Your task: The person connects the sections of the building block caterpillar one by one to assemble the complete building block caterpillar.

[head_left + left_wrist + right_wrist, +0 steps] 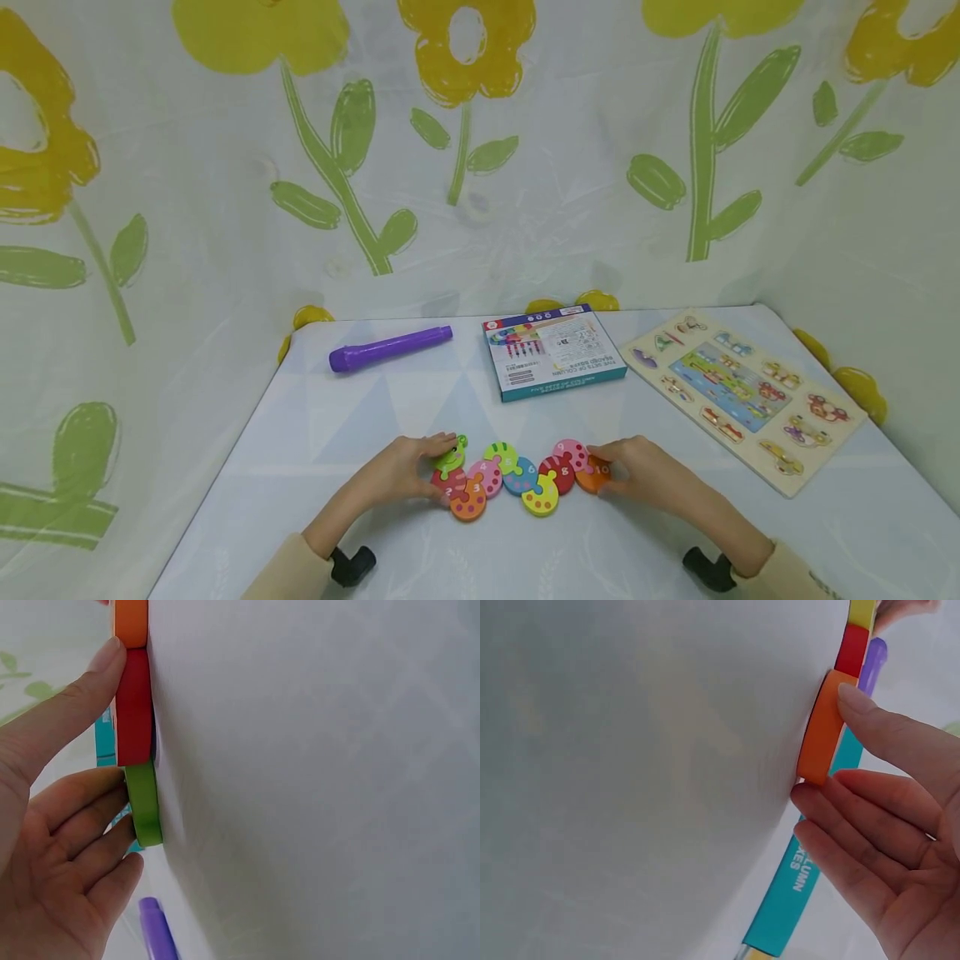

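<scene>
A caterpillar number puzzle [520, 477] of joined, brightly coloured round pieces lies flat on the table in a wavy row. My left hand [399, 473] holds its left end, around the green head piece [452, 458] and the red piece marked 2. In the left wrist view the thumb rests on the red piece [133, 712], with fingers against the green one [145, 806]. At the other end my right hand [651, 473] grips the orange piece [592, 477] marked 10. The right wrist view shows the thumb on that orange piece [823, 731] and fingertips at its edge.
Behind the puzzle lie a purple microphone-shaped stick [392, 348] and a flat box [555, 354] with teal sides. To the right is a wooden picture puzzle board [738, 400]. Flower-printed cloth [525, 233] encloses the back and sides of the white table [300, 425].
</scene>
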A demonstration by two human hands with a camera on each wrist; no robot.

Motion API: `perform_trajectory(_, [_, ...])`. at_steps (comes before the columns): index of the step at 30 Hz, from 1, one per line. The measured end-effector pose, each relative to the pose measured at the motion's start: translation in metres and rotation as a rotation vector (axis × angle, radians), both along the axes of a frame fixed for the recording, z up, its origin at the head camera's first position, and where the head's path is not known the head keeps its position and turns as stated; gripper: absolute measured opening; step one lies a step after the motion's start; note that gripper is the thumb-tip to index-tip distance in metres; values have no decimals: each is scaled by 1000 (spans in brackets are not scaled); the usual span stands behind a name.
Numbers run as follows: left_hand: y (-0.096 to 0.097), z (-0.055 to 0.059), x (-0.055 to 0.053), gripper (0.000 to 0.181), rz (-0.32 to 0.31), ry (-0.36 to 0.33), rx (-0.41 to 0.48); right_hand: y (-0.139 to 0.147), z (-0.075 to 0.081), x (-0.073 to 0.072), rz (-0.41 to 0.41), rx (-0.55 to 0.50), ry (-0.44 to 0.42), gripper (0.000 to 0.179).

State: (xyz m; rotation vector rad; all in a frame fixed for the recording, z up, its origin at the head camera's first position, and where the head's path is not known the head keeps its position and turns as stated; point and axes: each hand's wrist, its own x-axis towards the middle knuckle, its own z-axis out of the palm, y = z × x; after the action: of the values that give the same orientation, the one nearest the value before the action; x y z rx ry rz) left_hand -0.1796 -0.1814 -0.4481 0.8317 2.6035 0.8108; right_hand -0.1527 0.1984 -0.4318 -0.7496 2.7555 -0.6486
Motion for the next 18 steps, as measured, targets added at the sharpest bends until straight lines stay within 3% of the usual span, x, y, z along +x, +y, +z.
perform_trajectory(12, [4,0,-10,80,10,1,12,5,-1,-12,22,-12,44,48])
perform_trajectory(18, [2,-1,-12,80,0,-12,17,12,-2,-13,-8,-92,-44,51])
